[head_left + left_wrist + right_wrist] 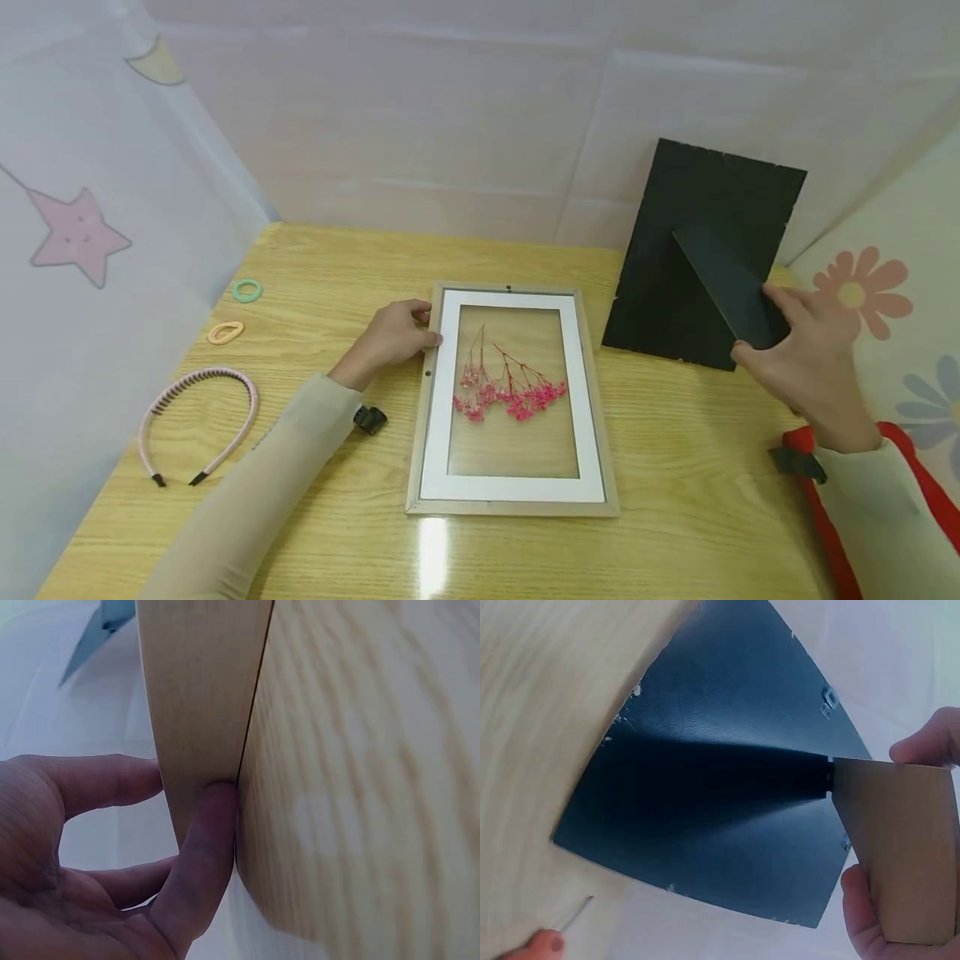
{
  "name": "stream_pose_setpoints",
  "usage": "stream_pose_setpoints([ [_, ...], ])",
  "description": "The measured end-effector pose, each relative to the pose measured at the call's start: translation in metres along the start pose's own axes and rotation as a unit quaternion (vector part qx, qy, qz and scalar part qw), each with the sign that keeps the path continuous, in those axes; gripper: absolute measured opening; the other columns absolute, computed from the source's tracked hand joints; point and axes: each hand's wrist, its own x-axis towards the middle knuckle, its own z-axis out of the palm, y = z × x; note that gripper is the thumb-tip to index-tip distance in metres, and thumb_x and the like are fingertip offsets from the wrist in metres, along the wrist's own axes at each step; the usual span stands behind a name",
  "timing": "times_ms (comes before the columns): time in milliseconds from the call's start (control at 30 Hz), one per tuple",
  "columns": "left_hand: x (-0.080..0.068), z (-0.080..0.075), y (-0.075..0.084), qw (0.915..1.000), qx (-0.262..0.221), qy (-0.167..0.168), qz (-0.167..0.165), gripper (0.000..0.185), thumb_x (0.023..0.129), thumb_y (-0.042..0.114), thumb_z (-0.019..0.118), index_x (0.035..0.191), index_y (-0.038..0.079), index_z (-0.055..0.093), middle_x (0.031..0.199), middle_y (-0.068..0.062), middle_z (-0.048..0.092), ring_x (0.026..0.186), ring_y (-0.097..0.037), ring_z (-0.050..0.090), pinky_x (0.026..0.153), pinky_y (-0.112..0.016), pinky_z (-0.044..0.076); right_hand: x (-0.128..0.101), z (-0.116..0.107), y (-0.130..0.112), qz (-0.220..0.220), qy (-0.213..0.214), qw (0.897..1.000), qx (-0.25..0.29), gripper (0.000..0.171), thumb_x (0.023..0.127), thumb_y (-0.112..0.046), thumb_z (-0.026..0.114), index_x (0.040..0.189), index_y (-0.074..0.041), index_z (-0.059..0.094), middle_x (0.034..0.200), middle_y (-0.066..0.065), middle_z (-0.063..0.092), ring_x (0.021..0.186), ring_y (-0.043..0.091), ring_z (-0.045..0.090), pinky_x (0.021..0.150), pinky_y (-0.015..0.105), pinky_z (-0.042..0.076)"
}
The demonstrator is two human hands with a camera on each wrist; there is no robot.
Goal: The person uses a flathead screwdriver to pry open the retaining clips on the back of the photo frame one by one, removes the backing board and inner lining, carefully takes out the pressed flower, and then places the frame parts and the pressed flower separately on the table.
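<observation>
A light wooden picture frame [609, 467] lies on the table with a white mat [525, 489] and pink dried flowers [517, 396] inside it. My left hand [396, 333] pinches the frame's left edge, thumb at the top face; in the left wrist view its fingers [206, 855] press against the wooden side. To the right, a black backing board [720, 192] stands tilted, back side facing me. My right hand [813, 358] grips the lower end of its fold-out stand [723, 283], whose brown inner face shows in the right wrist view.
At the left lie a pink headband [251, 408], an orange hair tie [225, 332] and a green hair tie [247, 290]. Something red [825, 525] lies beneath my right forearm. The right wrist view shows an orange-handled tool [544, 943] with a thin metal shaft. Fabric walls border the table.
</observation>
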Motion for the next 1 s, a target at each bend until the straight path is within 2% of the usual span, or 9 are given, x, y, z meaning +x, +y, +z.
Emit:
stream_pose_setpoints([
  [133,0.000,0.002,0.000,1.0000,-0.003,0.000,0.002,0.072,0.092,0.020,0.072,0.153,0.002,0.040,0.134,-0.013,0.058,0.088,-0.020,0.070,0.072,-0.028,0.062,0.002,0.010,0.010,0.007,-0.052,0.998,-0.029,0.082,0.081,-0.023,0.071,0.154,-0.002,0.039,0.143,0.033,0.044,0.113,0.049,0.044,0.080,0.061,0.043],
  [300,0.000,0.001,-0.002,1.0000,0.001,0.003,0.004,0.071,0.092,0.021,0.072,0.153,0.002,0.040,0.133,-0.012,0.058,0.087,-0.020,0.070,0.073,-0.030,0.062,0.003,0.023,0.018,0.021,-0.127,0.991,-0.044,0.087,0.085,-0.027,0.071,0.158,-0.002,0.030,0.149,0.036,0.037,0.118,0.054,0.043,0.088,0.071,0.044],
  [400,0.000,0.001,-0.002,0.9999,0.002,0.006,0.008,0.072,0.092,0.022,0.071,0.153,0.002,0.040,0.133,-0.012,0.059,0.087,-0.020,0.069,0.072,-0.029,0.061,0.005,0.027,0.023,0.026,-0.162,0.986,-0.042,0.087,0.086,-0.029,0.071,0.158,-0.001,0.030,0.149,0.037,0.035,0.124,0.058,0.041,0.095,0.076,0.041],
  [500,0.000,0.002,-0.001,0.9999,0.000,0.008,0.008,0.072,0.092,0.021,0.072,0.153,0.002,0.040,0.131,-0.012,0.059,0.086,-0.019,0.068,0.071,-0.027,0.060,0.006,0.033,0.030,0.029,-0.191,0.980,-0.038,0.085,0.086,-0.030,0.071,0.157,-0.001,0.032,0.149,0.038,0.036,0.126,0.059,0.040,0.096,0.077,0.040],
  [833,0.002,0.003,0.000,1.0000,0.000,0.004,0.001,0.072,0.091,0.022,0.072,0.153,0.003,0.041,0.131,-0.011,0.059,0.090,-0.019,0.067,0.071,-0.026,0.059,0.008,0.042,0.045,0.031,-0.250,0.967,-0.039,0.082,0.087,-0.029,0.070,0.155,0.000,0.035,0.153,0.043,0.029,0.131,0.063,0.035,0.092,0.073,0.044],
  [1000,0.003,0.003,0.000,1.0000,-0.004,0.003,-0.002,0.071,0.092,0.021,0.072,0.153,0.003,0.041,0.132,-0.011,0.058,0.089,-0.019,0.066,0.070,-0.026,0.059,0.015,0.039,0.050,0.003,-0.254,0.967,-0.033,0.079,0.086,-0.025,0.071,0.153,0.001,0.039,0.151,0.038,0.037,0.125,0.057,0.046,0.088,0.065,0.046],
])
